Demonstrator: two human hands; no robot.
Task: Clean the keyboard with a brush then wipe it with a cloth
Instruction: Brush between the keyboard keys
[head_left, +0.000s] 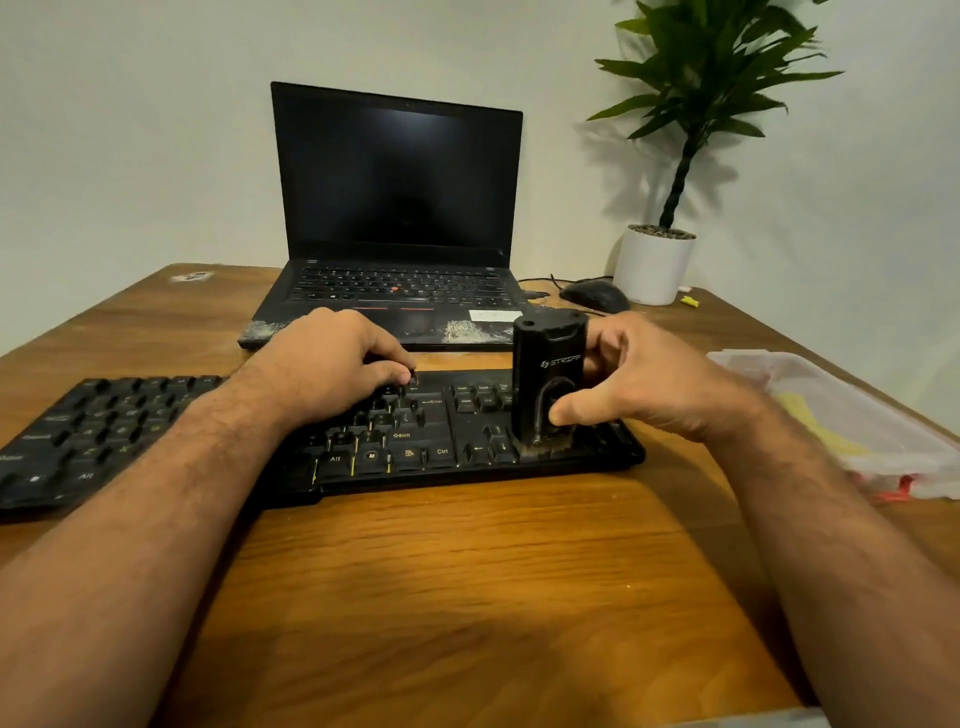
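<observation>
Desk (467, 571): bare wood nearest, carrying everything beyond.
Keyboard (426, 447): flat across the desk, long side facing the person, within easy reach of both arms.
Left hand (337, 364): fingers curled down onto the keys mid-board, holding nothing; probably pinning the board against sliding.
Right hand (644, 379): wrapped around the brush, thumb on its front.
Brush (550, 384): upright, bristles pressed into the keyboard's right end, likely for reaching between keys.
Plastic bag (841, 410): at right, perhaps holding the cloth; unclear.
Laptop (395, 208): open, behind.
</observation>
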